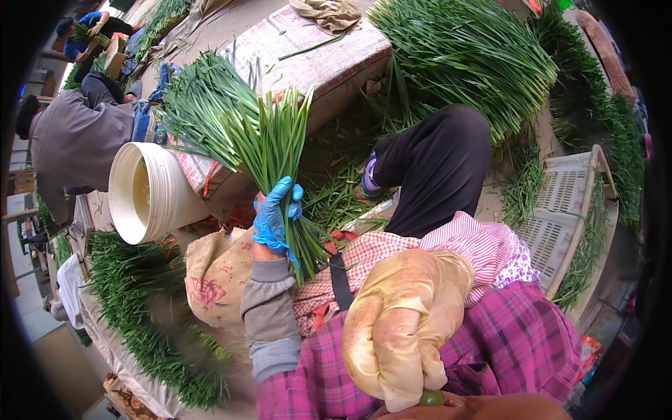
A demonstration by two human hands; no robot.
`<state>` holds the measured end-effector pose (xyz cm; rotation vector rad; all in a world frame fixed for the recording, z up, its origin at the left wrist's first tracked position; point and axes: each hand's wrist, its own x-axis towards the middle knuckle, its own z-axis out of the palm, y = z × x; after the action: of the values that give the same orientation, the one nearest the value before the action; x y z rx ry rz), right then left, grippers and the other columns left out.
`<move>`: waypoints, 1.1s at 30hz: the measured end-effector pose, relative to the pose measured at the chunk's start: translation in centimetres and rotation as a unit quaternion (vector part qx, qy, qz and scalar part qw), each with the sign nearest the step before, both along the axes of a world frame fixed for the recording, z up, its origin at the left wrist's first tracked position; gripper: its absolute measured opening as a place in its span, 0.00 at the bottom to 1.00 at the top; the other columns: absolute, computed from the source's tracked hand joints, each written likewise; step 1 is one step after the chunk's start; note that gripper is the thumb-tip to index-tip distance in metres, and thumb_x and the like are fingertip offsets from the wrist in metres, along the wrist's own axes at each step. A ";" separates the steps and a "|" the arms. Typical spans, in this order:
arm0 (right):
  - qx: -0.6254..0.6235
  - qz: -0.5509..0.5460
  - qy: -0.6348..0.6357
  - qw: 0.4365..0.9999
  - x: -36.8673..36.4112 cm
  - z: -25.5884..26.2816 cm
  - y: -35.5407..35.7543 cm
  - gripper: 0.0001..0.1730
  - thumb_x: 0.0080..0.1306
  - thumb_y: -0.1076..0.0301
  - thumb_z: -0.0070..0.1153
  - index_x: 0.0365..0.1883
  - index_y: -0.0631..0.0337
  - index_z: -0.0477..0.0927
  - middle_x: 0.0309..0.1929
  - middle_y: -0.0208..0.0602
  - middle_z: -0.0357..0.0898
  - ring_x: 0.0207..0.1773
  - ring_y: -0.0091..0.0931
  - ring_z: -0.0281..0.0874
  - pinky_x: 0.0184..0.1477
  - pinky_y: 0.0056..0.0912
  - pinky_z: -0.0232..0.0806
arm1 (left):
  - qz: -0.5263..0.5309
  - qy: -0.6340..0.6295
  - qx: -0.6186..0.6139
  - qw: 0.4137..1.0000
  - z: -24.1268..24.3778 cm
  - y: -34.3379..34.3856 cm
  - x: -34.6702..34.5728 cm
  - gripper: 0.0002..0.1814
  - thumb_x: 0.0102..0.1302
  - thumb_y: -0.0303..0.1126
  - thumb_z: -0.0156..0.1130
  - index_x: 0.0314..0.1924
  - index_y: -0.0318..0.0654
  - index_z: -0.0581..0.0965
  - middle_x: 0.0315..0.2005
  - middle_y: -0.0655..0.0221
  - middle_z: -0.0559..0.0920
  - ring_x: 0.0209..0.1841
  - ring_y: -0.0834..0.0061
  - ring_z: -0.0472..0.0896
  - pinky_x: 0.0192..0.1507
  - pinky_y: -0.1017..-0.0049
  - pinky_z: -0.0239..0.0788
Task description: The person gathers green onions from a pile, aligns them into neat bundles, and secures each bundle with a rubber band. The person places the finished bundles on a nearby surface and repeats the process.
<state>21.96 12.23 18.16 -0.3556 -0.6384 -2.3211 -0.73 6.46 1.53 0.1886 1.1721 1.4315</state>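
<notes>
My left hand [273,218], in a thin blue glove, grips a bunch of long flat green leaves, apparently garlic chives [283,142]. Their pale cut ends point up, and the leaf tips hang below the fist. Behind the bunch, a pile of the same leaves [205,105] lies on a worn white block [320,63]. My right hand [409,325], in a loose cream rubber glove, is close to the camera with its fingers curled. A small round green thing [431,397] shows at its fingertips, near bare skin at the bottom edge; most of it is hidden.
A white plastic bucket [181,189] lies tipped beside the block. A big leaf heap [467,63] stands at the back right, near a plastic crate [556,210]. More leaves [147,315] lie at left. Two people [84,126] sit at the upper left. Loose leaves [336,197] cover the floor.
</notes>
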 end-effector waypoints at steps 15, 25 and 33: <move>0.249 -0.481 0.195 0.817 -3.4 -0.8 0.3 0.17 0.65 0.58 0.57 0.29 0.66 0.77 0.29 0.36 0.75 0.31 0.28 0.73 0.32 0.30 0.64 | 0.029 0.061 -0.003 0.998 0.6 0.0 -0.1 0.11 0.65 0.32 0.58 0.45 0.37 0.74 0.22 0.68 0.77 0.12 0.83 0.66 0.14 0.83 0.57; 0.936 -0.202 0.082 0.275 -7.9 -11.4 12.3 0.24 0.66 0.46 0.51 0.37 0.61 0.82 0.28 0.37 0.82 0.30 0.33 0.81 0.34 0.35 0.71 | 0.037 0.064 0.069 0.995 0.4 0.1 -0.1 0.10 0.60 0.29 0.63 0.40 0.35 0.76 0.27 0.69 0.81 0.19 0.82 0.74 0.21 0.83 0.65; 0.810 -0.330 -0.086 0.476 -13.6 -15.8 12.4 0.17 0.61 0.60 0.63 0.42 0.62 0.79 0.30 0.24 0.77 0.28 0.14 0.65 0.28 0.18 0.59 | -0.018 0.059 0.079 0.995 1.5 0.6 1.2 0.26 0.56 0.25 0.62 0.56 0.31 0.70 0.43 0.60 0.81 0.36 0.74 0.81 0.38 0.75 0.76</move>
<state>8.38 24.58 2.39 0.6830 2.0104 -2.4251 0.42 7.07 3.08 0.4072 1.1442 1.4982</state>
